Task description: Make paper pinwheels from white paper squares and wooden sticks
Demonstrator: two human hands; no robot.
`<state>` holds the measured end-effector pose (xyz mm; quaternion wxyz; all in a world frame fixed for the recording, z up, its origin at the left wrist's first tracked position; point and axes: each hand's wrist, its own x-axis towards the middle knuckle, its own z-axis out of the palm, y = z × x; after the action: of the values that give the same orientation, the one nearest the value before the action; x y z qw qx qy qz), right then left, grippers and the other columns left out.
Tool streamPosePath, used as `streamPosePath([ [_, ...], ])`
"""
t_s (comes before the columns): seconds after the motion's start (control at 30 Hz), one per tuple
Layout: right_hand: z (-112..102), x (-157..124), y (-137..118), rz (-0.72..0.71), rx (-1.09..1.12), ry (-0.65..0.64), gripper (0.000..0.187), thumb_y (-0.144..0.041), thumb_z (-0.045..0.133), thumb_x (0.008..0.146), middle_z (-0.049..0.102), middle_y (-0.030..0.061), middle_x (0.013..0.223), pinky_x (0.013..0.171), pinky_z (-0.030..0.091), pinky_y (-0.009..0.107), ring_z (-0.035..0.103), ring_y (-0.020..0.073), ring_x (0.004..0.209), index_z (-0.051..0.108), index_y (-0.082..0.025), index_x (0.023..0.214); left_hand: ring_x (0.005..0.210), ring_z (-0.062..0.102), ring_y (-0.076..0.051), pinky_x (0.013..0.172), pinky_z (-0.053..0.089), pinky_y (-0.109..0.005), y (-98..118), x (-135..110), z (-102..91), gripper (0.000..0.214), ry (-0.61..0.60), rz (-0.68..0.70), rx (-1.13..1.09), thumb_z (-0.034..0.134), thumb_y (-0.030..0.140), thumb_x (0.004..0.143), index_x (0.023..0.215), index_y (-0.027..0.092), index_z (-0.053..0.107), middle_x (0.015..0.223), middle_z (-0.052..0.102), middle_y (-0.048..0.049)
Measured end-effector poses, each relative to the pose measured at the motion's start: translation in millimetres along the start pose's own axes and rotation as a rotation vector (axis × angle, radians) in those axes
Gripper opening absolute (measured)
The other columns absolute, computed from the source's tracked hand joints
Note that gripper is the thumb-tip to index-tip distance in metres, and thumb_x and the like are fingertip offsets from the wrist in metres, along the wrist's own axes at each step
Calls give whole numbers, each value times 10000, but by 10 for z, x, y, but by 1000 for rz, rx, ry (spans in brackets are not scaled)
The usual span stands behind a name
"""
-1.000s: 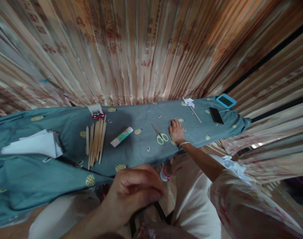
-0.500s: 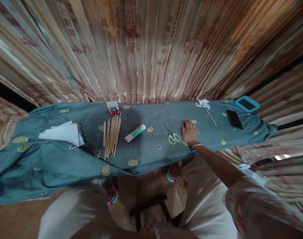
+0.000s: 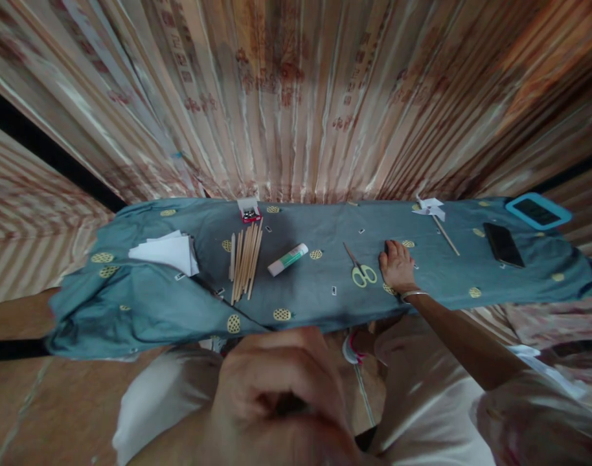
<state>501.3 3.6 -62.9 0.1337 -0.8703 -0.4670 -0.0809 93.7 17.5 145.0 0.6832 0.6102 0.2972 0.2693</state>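
Note:
My right hand (image 3: 398,266) rests palm down on the blue-green tablecloth (image 3: 325,223), fingers lying flat and nothing seen in them. Just left of it are scissors (image 3: 362,272) with light-green handles, not touched. My left hand (image 3: 281,395) is large and blurred, close to the camera at the bottom middle. Its fingers are curled inward around a dark gap, with no object visible there. A glue stick (image 3: 288,259) lies left of the scissors, and beyond it a bundle of wooden sticks (image 3: 247,262). A white paper pinwheel (image 3: 431,208) on a stick lies right of my right hand.
White paper pieces (image 3: 164,252) are stacked at the left. An open small box (image 3: 249,211) of metal bits stands behind the sticks. A black phone (image 3: 504,244) and a blue-framed device (image 3: 537,211) lie at the right. Patterned curtains (image 3: 296,97) hang behind the table.
My left hand has come into view at the bottom, close to the camera. The view has shifted, so the table things appear farther right. My right hand stays beside the scissors.

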Motion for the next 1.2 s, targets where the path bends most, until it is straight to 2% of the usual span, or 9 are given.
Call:
streamPosePath([
  [0.07,6,-6,8,-15,-1,5,538,-361,312,964,510,232,1438,1035,396,587,435,375,1329,484,-82,1390,530,562,-189,547,471,-332,6,201,-124,349,151,216,104,698,491,800,527,275,713,513,602,-37],
  [0.17,16,-9,20,-25,-10,5,538,-367,304,964,511,232,1431,1022,400,586,441,379,1316,483,-80,1383,751,633,-218,771,509,-352,-233,494,-604,220,534,354,505,679,401,811,670,241,737,724,683,-43],
  [0.23,19,-9,27,-31,-20,6,539,-367,302,966,511,234,1427,1016,405,584,445,379,1312,480,-77,1383,963,635,-259,932,477,-391,-475,606,-1041,176,690,372,742,664,380,811,842,228,747,914,720,-64],
  [0.33,14,-9,31,-45,-47,-1,538,-365,313,966,516,230,1422,1010,418,563,450,372,1310,469,-75,1392,1078,600,-302,1016,433,-444,-821,626,-1612,218,751,280,980,610,384,815,870,206,723,1009,722,-103],
  [0.43,1,-11,24,-31,-82,-10,534,-362,314,970,515,230,1427,1005,428,543,456,367,1312,473,-70,1388,1138,582,-315,1055,412,-457,-1059,559,-1901,233,693,171,1121,595,384,809,912,210,709,1072,720,-113],
  [0.57,-11,-18,16,-30,-87,-9,540,-368,301,976,515,233,1432,1005,425,549,458,376,1317,484,-59,1379,1218,548,-341,1071,398,-473,-1208,500,-1955,344,657,19,1248,590,364,794,1070,178,676,1239,665,-150],
  [0.73,-12,-20,19,-28,-61,-11,545,-372,306,974,510,231,1435,1015,412,568,446,381,1326,469,-65,1394,1211,569,-330,1056,420,-441,-1227,468,-1922,389,656,-22,1287,578,325,805,1157,169,628,1273,643,-157],
  [0.93,-12,-20,18,-45,-28,11,538,-361,328,967,521,250,1414,1016,415,594,455,395,1310,493,-50,1374,1101,646,-291,961,493,-376,-1220,410,-1916,264,677,-3,1280,539,290,823,1023,173,666,1192,697,-126],
  [1.2,-6,-20,33,-44,-65,9,552,-389,300,970,524,233,1412,1006,426,564,465,380,1306,487,-58,1371,1017,711,-251,902,538,-331,-1263,389,-2001,244,737,5,1249,522,304,852,905,197,735,1099,765,-79],
])
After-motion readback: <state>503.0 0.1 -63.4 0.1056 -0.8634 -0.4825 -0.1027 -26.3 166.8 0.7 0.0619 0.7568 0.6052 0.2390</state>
